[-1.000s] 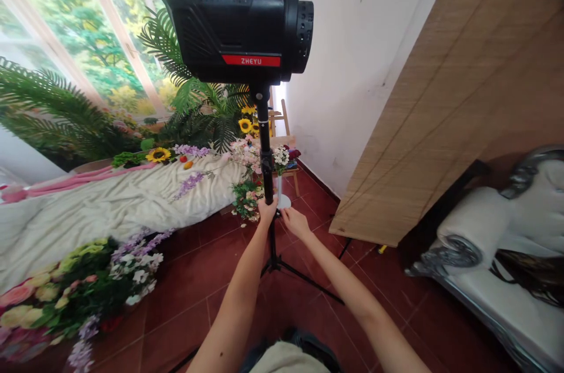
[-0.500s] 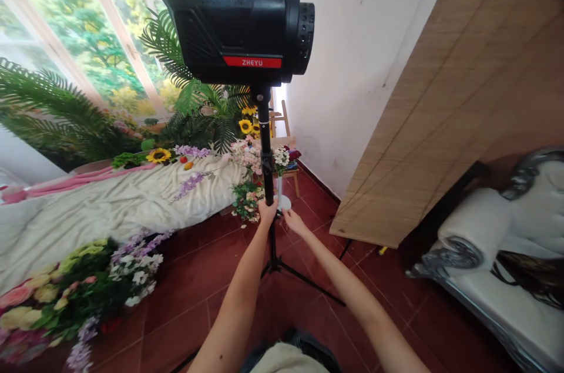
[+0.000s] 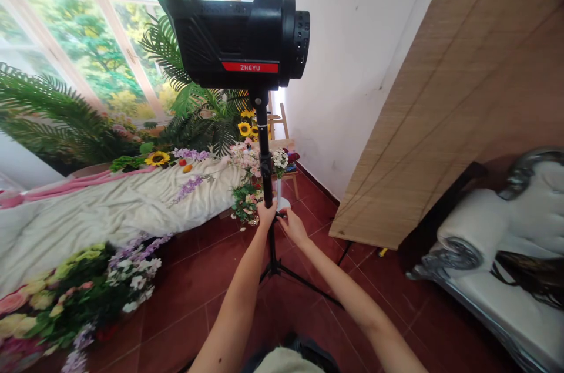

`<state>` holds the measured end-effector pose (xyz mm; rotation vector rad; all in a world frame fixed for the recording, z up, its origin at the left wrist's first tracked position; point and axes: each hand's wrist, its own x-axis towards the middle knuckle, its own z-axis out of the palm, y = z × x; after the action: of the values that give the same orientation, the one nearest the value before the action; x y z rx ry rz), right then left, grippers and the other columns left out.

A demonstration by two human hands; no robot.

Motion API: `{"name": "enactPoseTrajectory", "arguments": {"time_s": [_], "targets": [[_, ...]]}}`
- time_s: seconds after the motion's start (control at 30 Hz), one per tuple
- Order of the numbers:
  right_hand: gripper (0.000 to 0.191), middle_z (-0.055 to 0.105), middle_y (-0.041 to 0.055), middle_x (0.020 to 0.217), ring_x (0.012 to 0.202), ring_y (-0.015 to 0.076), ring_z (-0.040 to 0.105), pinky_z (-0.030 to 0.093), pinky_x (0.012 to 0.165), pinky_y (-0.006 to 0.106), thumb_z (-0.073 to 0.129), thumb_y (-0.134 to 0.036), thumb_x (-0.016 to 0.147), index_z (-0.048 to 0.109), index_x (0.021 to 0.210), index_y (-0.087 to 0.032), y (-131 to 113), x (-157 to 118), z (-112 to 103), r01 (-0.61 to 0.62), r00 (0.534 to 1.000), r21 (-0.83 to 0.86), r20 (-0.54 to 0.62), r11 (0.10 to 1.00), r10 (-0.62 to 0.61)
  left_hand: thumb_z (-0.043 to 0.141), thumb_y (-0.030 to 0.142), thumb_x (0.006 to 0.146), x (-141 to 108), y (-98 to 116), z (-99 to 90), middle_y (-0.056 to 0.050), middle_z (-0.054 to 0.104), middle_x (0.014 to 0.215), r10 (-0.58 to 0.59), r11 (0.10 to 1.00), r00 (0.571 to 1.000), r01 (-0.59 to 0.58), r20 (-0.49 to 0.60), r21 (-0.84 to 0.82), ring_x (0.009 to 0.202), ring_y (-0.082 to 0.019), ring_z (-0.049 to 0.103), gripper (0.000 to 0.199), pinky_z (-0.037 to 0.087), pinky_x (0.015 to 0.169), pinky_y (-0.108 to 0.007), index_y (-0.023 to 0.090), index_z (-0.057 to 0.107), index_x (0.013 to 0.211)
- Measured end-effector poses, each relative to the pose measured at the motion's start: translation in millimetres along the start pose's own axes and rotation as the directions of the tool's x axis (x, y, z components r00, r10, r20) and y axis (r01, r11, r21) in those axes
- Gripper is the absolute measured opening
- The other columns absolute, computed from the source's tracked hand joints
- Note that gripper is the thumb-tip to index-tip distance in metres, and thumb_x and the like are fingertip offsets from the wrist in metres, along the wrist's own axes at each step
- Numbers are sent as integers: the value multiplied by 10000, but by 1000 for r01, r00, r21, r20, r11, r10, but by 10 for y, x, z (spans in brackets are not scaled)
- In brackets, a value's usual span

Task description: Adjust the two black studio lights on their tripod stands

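Note:
A black studio light (image 3: 233, 41) with a red ZHEYU label and a top handle sits on a black light stand (image 3: 264, 141). My left hand (image 3: 266, 215) is wrapped round the stand's pole below the middle joint. Just to its right, my right hand (image 3: 292, 224) has its fingers at a small dark knob (image 3: 279, 215) on the side of the pole. Thumb and fingertips are bent around that knob, which they partly cover. Below my hands the stand's legs (image 3: 304, 285) spread over the red tiles.
Flowers and a cream cloth (image 3: 132, 202) lie to the left, with a bouquet (image 3: 106, 279) nearer me. Behind the stand are flowers by a small wooden easel (image 3: 284, 120). At right hang a bamboo blind (image 3: 396, 144) and, lower, a white tufted sofa (image 3: 471, 226) with silver trim.
The light sits slightly lower in view. My right hand has shifted a little down, and its fingers have changed position at the knob. My left hand keeps its hold on the pole.

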<state>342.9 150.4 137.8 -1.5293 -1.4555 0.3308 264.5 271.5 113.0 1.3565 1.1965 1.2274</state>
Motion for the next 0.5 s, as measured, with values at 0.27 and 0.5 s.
{"name": "enactPoseTrajectory", "arguments": {"time_s": [0.27,0.5], "targets": [[236,659,57,962,859,175,640,485,784,282,528,-353,854,539,1034,-201,11,13,10,-28,999,144,-38,989,34,618,329,612,24,-20,1,-4,546,513,19,1000,1000,-19,3,13,487,-106,504,195,393,496,-207,145,582,557],[300,698,28,762,710,174,663,507,691,274,589,-436,790,581,954,-185,57,40,103,-214,957,288,-132,933,260,616,331,613,30,-28,-4,-16,569,528,13,1000,1000,-13,17,26,498,-112,521,199,397,496,-206,139,598,565]]}}
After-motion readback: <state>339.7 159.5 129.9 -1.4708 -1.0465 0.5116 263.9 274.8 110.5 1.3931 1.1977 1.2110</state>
